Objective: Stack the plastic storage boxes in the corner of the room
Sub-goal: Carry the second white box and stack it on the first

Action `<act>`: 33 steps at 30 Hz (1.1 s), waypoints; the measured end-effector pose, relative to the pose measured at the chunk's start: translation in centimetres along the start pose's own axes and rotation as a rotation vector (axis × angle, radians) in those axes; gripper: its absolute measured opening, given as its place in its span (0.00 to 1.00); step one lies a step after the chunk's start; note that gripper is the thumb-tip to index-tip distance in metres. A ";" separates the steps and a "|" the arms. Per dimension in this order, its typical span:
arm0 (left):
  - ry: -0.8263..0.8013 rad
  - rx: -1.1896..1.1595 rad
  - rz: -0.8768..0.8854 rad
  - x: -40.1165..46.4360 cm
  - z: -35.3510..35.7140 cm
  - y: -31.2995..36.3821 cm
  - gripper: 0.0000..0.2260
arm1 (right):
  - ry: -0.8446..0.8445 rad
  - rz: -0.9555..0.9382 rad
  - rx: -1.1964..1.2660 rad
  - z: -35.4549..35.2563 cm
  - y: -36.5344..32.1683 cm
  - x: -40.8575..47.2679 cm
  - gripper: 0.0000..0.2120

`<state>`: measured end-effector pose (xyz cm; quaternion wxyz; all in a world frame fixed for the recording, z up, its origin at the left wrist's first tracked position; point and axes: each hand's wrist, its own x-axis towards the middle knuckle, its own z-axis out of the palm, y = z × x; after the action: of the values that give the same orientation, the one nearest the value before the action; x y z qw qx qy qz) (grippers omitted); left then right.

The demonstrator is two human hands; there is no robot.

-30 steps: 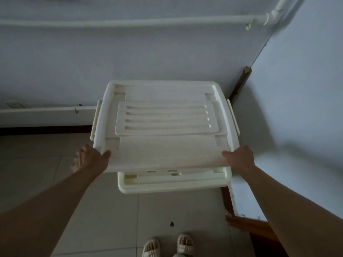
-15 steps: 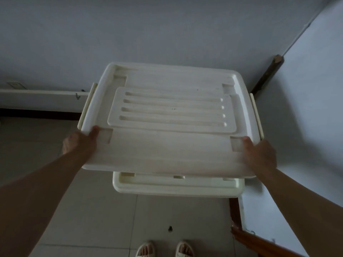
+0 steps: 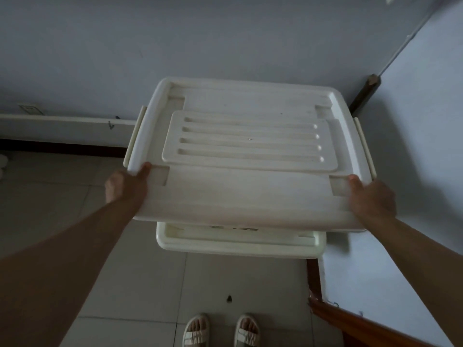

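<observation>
A white plastic storage box (image 3: 250, 196) with a ribbed lid is held up in the room's corner, its lid facing me. My left hand (image 3: 125, 186) grips its near left corner, thumb on the lid. My right hand (image 3: 370, 196) grips its near right corner the same way. Below it, a second white box (image 3: 240, 242) stands on the floor against the right wall; only its near lid edge shows. Whether the upper box rests on the lower one is hidden.
Grey walls meet in the corner at the back right, with a dark wooden post (image 3: 363, 96) there. A white conduit (image 3: 62, 128) runs along the back wall. A brown wooden edge (image 3: 350, 321) juts at lower right. My sandalled feet (image 3: 220, 331) stand on the tiled floor.
The held box looms larger and sits further right in view than a second ago. My thumbs have shifted up onto the lid's corner recesses.
</observation>
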<state>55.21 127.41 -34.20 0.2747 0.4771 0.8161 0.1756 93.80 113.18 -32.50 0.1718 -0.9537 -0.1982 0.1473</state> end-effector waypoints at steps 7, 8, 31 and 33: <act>0.021 -0.002 0.012 -1.2 1.2 -1.3 0.29 | 0.023 0.043 0.023 1.4 2.4 -0.8 0.31; 0.023 0.000 0.011 -1.2 1.3 -1.4 0.29 | 0.020 0.044 0.023 1.6 2.6 -0.8 0.31; -0.015 0.105 -0.015 -1.2 2.7 -0.8 0.30 | -0.052 0.022 0.022 2.3 3.5 0.0 0.29; -0.036 0.123 0.001 -1.6 2.4 -0.8 0.31 | -0.056 0.004 0.014 2.1 3.6 -0.6 0.32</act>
<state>56.77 125.72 -36.08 0.2596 0.4966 0.8200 0.1166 93.72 110.42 -35.68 0.1727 -0.9482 -0.2001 0.1759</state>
